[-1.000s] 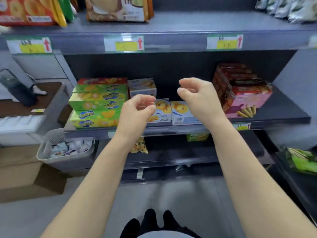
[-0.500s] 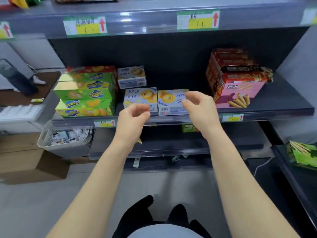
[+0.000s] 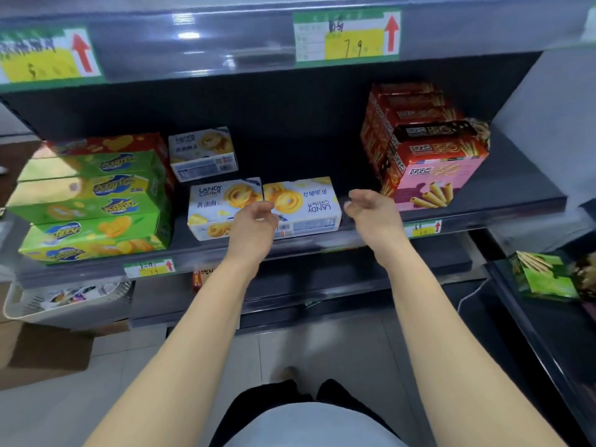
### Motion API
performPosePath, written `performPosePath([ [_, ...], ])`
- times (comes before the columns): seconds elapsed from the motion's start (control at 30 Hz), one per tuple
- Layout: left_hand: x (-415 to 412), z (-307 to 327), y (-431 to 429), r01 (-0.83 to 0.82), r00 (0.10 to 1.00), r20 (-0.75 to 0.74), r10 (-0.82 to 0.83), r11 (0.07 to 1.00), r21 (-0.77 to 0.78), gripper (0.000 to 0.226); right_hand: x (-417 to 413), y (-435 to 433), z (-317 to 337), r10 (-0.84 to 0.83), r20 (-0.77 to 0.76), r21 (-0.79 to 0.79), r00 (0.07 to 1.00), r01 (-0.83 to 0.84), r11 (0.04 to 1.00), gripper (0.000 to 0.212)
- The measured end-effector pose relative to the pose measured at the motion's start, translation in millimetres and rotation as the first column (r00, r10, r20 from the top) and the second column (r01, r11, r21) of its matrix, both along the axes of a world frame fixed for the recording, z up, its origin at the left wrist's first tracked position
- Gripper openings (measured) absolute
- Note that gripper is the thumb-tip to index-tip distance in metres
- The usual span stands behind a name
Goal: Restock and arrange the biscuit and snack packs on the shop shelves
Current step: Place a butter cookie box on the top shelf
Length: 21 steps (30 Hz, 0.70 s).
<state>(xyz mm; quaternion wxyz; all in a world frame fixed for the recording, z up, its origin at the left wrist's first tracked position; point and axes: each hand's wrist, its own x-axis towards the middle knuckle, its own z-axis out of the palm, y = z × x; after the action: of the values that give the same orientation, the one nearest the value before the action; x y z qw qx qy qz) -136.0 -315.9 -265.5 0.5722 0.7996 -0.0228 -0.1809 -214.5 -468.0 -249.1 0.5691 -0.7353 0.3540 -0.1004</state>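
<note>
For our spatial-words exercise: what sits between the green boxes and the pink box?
Head view: three white cookie boxes, then a bare stretch of shelf before the pink box.

We had our left hand (image 3: 254,217) loosely curled, empty, in front of the seam between two white-and-yellow cardboard cookie boxes (image 3: 306,201) on the dark metal shelf (image 3: 516,191). Right hand (image 3: 371,211) relaxed beside the right box, contact unclear.

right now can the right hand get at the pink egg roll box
Probably yes. The right hand is empty and open, just left of the pink egg roll box, which stands at the shelf front with nothing between them.
</note>
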Motion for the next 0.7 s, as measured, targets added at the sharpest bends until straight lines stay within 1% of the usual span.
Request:
performPosePath([
  [0.2, 27.7, -15.0, -16.3, 0.033, 0.997, -0.069, -0.024, 0.992, 0.125, 0.037, 28.9, -12.8, -22.1, -0.024, -0.054, 0.096, 0.998, 0.029, 0.995, 0.042],
  [0.33, 36.6, -23.3, -24.8, 0.030, 0.997, -0.074, -0.018, 0.985, 0.169, 0.040, 42.4, -21.4, -33.1, -0.024, -0.159, 0.188, 0.987, 0.054, 0.981, 0.049],
  [0.37, 37.3, -24.5, -27.1, 0.027, 0.997, -0.074, -0.014, 0.984, 0.175, 0.040, 44.2, -22.5, -36.0, -0.009, -0.196, 0.202, 0.981, 0.050, 0.978, 0.047],
  [0.47, 37.0, -24.9, -33.1, -0.001, 0.996, -0.085, 0.016, 0.984, 0.176, 0.040, 45.9, -22.5, -40.6, 0.049, -0.250, 0.232, 0.967, 0.010, 0.973, 0.024],
  [0.63, 36.0, -24.4, -41.6, -0.091, 0.992, -0.070, 0.101, 0.987, 0.136, 0.042, 47.7, -26.6, -42.4, 0.085, -0.219, 0.248, 0.972, -0.029, 0.968, 0.031],
  [0.7, 32.8, -24.0, -45.5, -0.098, 0.993, -0.051, 0.104, 0.990, 0.104, 0.046, 48.3, -30.8, -42.0, 0.094, -0.169, 0.274, 0.981, -0.045, 0.961, 0.033],
])
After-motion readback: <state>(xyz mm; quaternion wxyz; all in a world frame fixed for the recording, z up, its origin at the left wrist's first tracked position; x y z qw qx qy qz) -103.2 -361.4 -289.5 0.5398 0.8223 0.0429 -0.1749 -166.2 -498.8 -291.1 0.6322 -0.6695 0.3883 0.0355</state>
